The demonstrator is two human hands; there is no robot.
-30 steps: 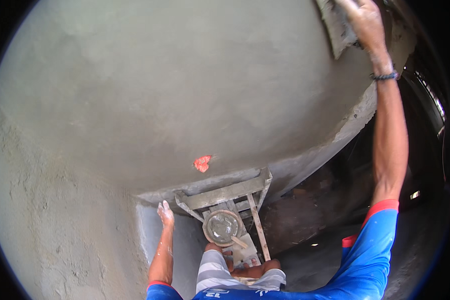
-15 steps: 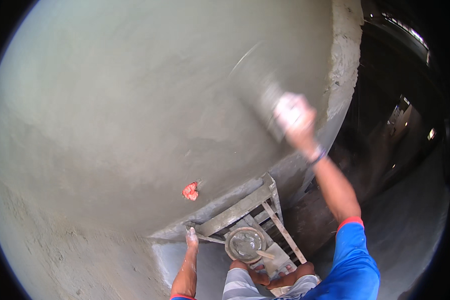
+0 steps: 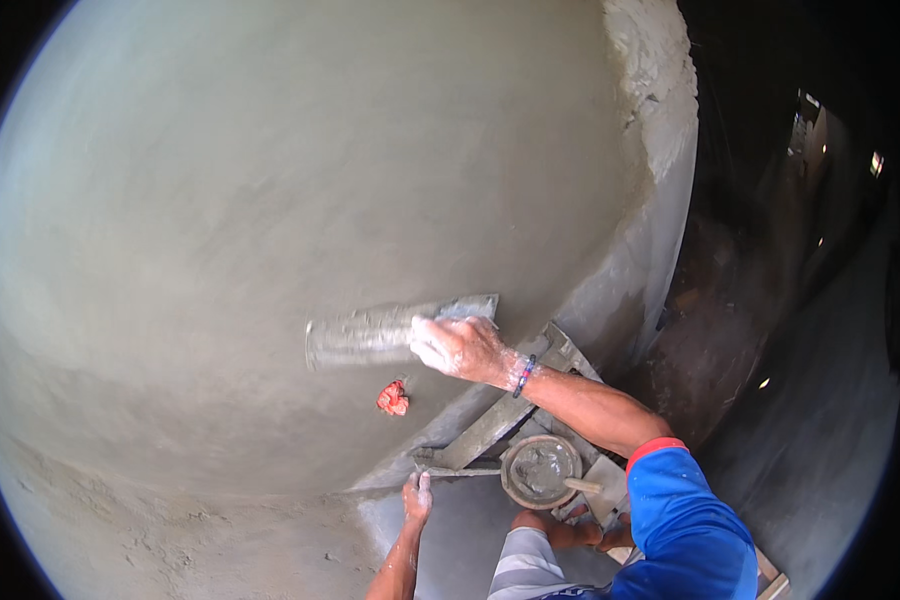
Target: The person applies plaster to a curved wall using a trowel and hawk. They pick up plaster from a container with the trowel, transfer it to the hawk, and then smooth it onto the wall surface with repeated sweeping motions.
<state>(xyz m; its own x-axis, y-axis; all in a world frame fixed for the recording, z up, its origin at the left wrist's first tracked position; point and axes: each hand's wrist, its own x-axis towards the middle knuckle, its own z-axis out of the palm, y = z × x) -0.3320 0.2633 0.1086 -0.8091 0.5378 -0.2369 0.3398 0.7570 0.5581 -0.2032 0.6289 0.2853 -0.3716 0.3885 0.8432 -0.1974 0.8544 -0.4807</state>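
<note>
A long flat plastering trowel [image 3: 360, 335] lies against the grey wet-plastered wall [image 3: 300, 200], its blade running nearly level. My right hand [image 3: 455, 347], coated in pale plaster, is closed round its handle. Just below the blade, a crumpled reddish-orange piece [image 3: 393, 398] sticks out of the plaster. My left hand [image 3: 417, 493] is lower down, closed at the left end of the wooden frame [image 3: 490, 432]; what its fingers grip there is too small to make out. A round bucket of grey mortar [image 3: 541, 470] stands between the frame and my legs, with a wooden-handled tool [image 3: 583, 485] at its rim.
The wall ends on the right at a rough pale edge [image 3: 660, 100], with a dark space beyond. Rougher, bumpy plaster [image 3: 170, 520] covers the lower left. My feet [image 3: 575, 530] are on boards beside the bucket.
My right hand has swept the trowel down and left across the wall, turning its blade from steep to nearly level. My left hand stays at the frame's end; the view has shifted slightly.
</note>
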